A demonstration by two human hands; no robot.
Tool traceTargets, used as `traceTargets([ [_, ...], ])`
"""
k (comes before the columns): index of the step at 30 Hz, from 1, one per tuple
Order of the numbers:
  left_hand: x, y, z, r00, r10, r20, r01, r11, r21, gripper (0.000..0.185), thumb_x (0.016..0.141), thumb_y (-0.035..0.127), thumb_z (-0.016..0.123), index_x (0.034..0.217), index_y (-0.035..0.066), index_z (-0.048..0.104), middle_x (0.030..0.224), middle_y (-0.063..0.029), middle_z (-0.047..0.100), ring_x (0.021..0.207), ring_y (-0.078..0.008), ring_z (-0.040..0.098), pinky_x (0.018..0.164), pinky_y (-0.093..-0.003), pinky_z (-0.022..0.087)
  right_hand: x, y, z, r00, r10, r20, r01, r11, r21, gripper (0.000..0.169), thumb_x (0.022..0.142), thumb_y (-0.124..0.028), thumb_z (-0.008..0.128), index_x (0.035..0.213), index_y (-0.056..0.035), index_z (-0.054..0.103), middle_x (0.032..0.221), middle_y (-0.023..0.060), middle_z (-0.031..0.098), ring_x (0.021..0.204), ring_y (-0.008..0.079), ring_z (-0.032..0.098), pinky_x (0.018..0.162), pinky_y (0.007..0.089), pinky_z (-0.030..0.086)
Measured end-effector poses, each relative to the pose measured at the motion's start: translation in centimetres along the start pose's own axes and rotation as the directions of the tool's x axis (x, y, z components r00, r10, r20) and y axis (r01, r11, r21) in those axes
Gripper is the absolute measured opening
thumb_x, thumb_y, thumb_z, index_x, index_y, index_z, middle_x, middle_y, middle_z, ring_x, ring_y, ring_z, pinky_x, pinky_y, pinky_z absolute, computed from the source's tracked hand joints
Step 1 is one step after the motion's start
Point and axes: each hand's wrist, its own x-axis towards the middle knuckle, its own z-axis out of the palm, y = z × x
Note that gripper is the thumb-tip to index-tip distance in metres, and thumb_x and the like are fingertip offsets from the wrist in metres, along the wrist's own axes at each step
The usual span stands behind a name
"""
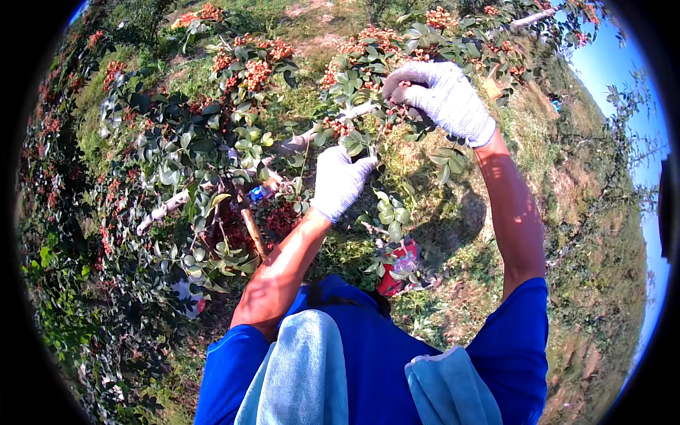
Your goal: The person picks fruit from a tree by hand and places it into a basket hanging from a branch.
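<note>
Both my hands wear white knit gloves and work among the branches of a shrub with clusters of small red berries. My left hand [342, 178] has its fingers closed at a leafy twig [357, 143], near the middle of the view; its fingertips are partly hidden by leaves. Higher and to the right, my right hand [441, 98] curls its thumb and fingers around part of a berry cluster [399, 106]. Another red berry cluster [337, 127] sits on the branch between the two hands. A pale thick branch [297, 142] passes behind them.
Berry-laden foliage [186, 133] fills the left side. A brown stick [253, 228] rises beside my left forearm above a mass of red berries [281, 220]. A red patterned item [396, 268] lies low behind leaves. A light-blue towel [303, 366] hangs over my chest.
</note>
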Motion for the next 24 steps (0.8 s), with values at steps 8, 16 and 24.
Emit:
traceTargets([
  [8,0.7,1.2,-0.2,0.977,-0.200,0.074,0.212,0.951,-0.226,0.010,0.088,0.010,0.069,0.084,0.002,0.072,0.066,-0.0015,0.066,0.047,-0.0074,0.052,0.043,-0.0246,0.040,-10.8,4.3,6.0,0.878,0.450,-0.162,-0.214,0.673,0.708,0.017,0.097,-0.015,0.062,0.108,-0.0041,0.068,0.088,0.0049,0.071,0.064,0.0079,0.061,0.054,0.0225,0.049],
  [16,1.4,1.5,-1.2,0.977,-0.191,0.098,0.209,0.951,-0.228,0.008,0.087,0.008,0.069,0.093,0.003,0.071,0.075,-0.0025,0.070,0.056,-0.0104,0.061,0.050,-0.0252,0.045,-6.7,10.6,12.0,0.829,0.551,-0.100,-0.066,0.274,0.960,0.014,0.092,-0.011,0.068,0.103,-0.0027,0.065,0.092,0.0045,0.068,0.077,0.0147,0.065,0.062,0.0272,0.053],
  [24,2.0,-0.3,-1.1,0.990,-0.104,0.098,0.125,0.964,-0.233,0.009,0.089,0.010,0.067,0.090,0.003,0.073,0.066,-0.0014,0.066,0.048,-0.0090,0.057,0.041,-0.0243,0.041,-4.4,9.5,13.1,0.812,0.556,-0.177,-0.069,0.393,0.917,0.024,0.082,-0.022,0.082,0.092,-0.0040,0.070,0.089,0.0029,0.069,0.081,0.0122,0.065,0.072,0.0308,0.056],
])
